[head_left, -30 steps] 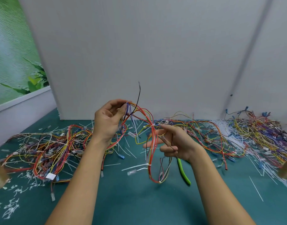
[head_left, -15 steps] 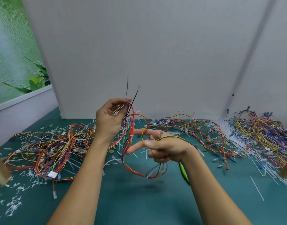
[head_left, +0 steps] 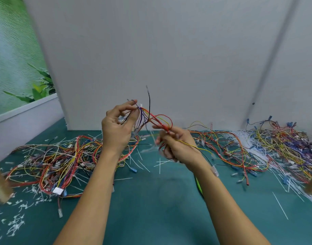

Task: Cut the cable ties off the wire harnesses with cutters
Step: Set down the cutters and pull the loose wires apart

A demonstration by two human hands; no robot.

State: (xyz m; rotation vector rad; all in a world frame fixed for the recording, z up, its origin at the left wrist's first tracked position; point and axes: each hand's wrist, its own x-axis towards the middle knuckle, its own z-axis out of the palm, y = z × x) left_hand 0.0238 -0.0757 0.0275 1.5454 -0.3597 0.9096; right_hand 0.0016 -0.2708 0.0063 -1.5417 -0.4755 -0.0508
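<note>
"Wire harness of red, yellow and purple strands (head_left: 159, 121): where?"
"Raised above the teal surface (head_left: 151, 209), midway along its far edge. Left hand (head_left: 116, 133) pinches its upper end; right hand (head_left: 178, 147) curls around its lower stretch."

readable text: none anywhere in view
small white rectangular tag (head_left: 57, 190): lies in the left heap of multicoloured wire harnesses (head_left: 51, 161); its face looks blank, and it is too small to tell whether it carries print
clear connector housing (head_left: 215, 171): hangs by the right wrist; any markings are too small to make out
</note>
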